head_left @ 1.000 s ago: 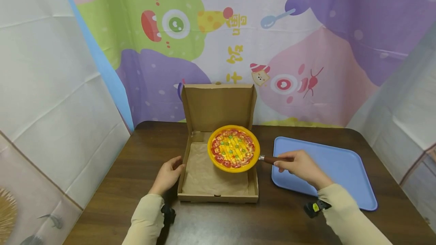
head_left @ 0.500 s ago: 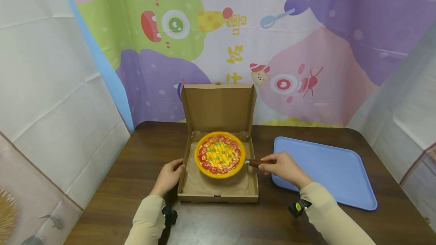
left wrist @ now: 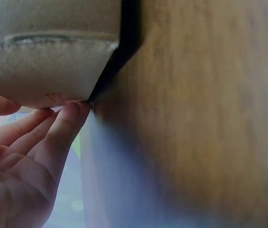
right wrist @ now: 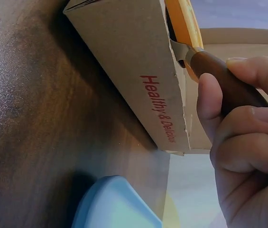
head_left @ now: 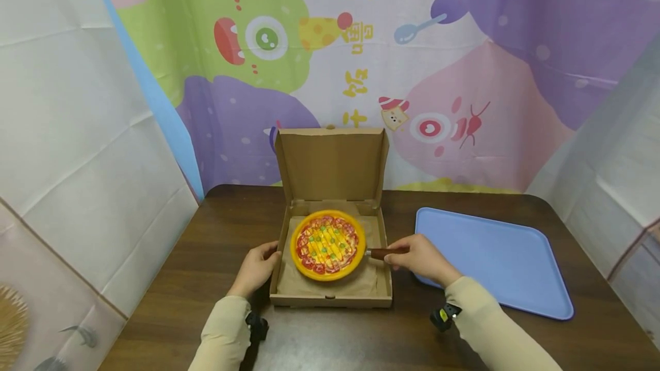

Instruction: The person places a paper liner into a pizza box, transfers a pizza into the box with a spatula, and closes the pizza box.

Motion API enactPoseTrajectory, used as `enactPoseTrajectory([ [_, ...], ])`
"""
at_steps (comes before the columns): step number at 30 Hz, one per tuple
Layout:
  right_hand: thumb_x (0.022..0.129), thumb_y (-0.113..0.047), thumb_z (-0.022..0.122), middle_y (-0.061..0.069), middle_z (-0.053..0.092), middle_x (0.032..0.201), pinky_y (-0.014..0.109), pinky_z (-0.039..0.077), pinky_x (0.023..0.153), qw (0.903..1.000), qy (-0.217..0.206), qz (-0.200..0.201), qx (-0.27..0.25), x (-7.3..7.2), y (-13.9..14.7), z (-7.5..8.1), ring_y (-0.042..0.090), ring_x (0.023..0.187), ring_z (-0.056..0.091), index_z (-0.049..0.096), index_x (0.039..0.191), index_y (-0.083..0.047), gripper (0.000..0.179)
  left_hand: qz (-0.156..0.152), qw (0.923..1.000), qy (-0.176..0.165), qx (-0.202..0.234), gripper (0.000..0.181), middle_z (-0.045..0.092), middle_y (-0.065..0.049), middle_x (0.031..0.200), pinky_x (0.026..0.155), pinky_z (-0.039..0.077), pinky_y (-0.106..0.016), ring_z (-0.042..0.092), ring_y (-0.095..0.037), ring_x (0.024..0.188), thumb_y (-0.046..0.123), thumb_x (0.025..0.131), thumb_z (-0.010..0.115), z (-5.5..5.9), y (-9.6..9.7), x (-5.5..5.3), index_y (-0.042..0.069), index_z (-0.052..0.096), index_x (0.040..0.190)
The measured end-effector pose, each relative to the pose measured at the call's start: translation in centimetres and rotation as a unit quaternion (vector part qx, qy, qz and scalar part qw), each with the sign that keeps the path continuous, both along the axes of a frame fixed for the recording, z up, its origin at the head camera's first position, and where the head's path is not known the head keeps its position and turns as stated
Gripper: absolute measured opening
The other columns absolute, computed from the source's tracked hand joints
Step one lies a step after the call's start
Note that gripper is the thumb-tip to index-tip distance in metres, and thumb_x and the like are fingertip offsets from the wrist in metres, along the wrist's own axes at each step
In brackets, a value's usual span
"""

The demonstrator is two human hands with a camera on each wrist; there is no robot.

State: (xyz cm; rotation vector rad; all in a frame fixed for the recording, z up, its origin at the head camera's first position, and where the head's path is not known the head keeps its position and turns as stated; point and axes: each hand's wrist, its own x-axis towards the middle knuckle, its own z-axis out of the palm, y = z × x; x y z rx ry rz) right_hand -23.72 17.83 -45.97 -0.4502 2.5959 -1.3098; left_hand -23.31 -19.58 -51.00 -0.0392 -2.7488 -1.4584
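A round toy pizza [head_left: 328, 245] with a yellow rim and red, yellow and green topping is over the paper-lined base of an open cardboard pizza box [head_left: 330, 302]. My right hand [head_left: 419, 256] grips the brown wooden handle [right wrist: 226, 83] of a pizza server, which reaches in over the box's right wall. Its metal neck [right wrist: 180, 50] shows at the pizza's edge in the right wrist view; the blade is mostly hidden beneath the pizza. On the other side, my left hand [head_left: 256, 268] touches the box's left wall, fingertips [left wrist: 72, 111] against the cardboard in the left wrist view.
A blue tray [head_left: 490, 262] lies on the dark wooden table [head_left: 319, 339] to the right of the box, partly behind my right hand. The box lid [head_left: 332, 165] stands up at the back, in front of a cartoon-printed curtain [head_left: 247, 125].
My right hand has carried the pizza on the server leftward and toward me, farther over the box base, more slowly in the last half second. My left hand stays at the box.
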Motion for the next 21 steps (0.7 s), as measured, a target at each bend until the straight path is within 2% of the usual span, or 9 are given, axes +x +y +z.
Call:
enactPoseTrajectory([
  [5,0.083,-0.02,0.075,0.006,0.072,0.07,0.024,0.045,0.058,1.0,-0.001,0.002,0.005,0.14,-0.19,-0.03,0.021,0.067,0.062,0.077,0.092,-0.004,0.019,-0.003,1.0,-0.001,0.002,0.038,0.064,-0.026,0.124,0.101,0.048,-0.05,0.061,-0.036,0.116,0.008,0.096,0.056,0.07,0.02,0.01,-0.011,0.056,0.13],
  [13,0.082,-0.018,0.074,0.004,0.07,0.066,0.022,0.04,0.053,0.999,0.028,0.021,0.029,0.22,-0.57,0.08,0.009,0.058,0.052,0.078,0.088,-0.007,0.014,-0.002,1.0,-0.003,0.001,0.039,0.064,-0.026,0.124,0.101,0.048,-0.05,0.061,-0.036,0.116,0.008,0.096,0.055,0.14,-0.02,0.16,-0.011,0.056,0.13],
  [21,0.082,-0.017,0.073,0.001,0.069,0.065,0.021,0.037,0.049,0.9985,0.023,0.025,0.043,0.26,-0.99,0.17,0.006,0.055,0.049,0.078,0.087,-0.007,0.012,-0.001,0.9999,-0.01,0.004,0.04,0.064,-0.026,0.125,0.101,0.048,-0.05,0.061,-0.036,0.117,0.009,0.097,0.055,0.33,0.07,0.21,-0.011,0.055,0.131],
])
